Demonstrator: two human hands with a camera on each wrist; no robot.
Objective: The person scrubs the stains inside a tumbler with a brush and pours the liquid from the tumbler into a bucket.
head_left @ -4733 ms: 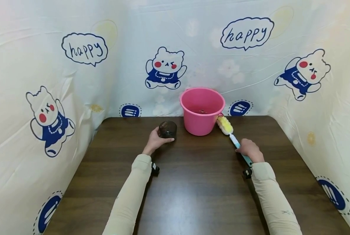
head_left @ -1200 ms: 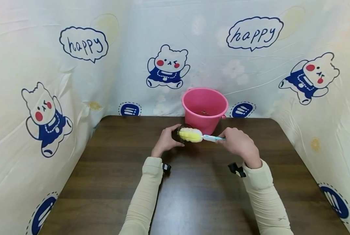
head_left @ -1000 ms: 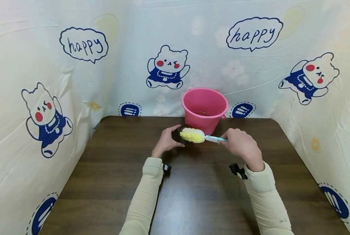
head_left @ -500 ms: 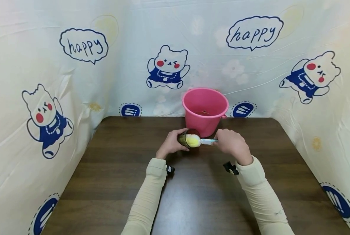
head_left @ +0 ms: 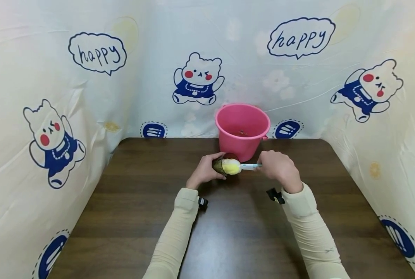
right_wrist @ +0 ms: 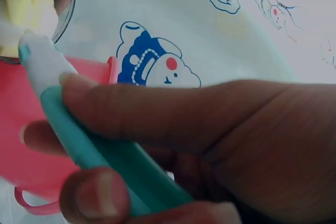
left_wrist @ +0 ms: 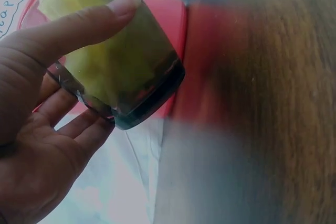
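In the head view my left hand (head_left: 206, 169) grips a dark tinted glass cup (head_left: 217, 166) tipped on its side, mouth to the right. Thumb and fingers wrap the cup's wall in the left wrist view, and yellow sponge shows through the glass (left_wrist: 157, 77). My right hand (head_left: 280, 170) holds a sponge cup brush (head_left: 231, 167) by its handle. The yellow and white sponge head sits partly inside the cup. Up close in the right wrist view, the thumb and fingers pinch the teal handle (right_wrist: 65, 124). Both things are held just in front of the bucket.
A pink bucket (head_left: 240, 145) stands at the back of the brown wooden table (head_left: 141, 201), with small dark bits visible at its bottom. Behind and beside the table hangs a printed cloth (head_left: 141, 85) with bears and "happy" bubbles.
The brush has left its place beside the bucket and entered the cup, which moved right and tipped over sideways. Over the last second the sponge went deeper, then shifted slightly right with the cup.
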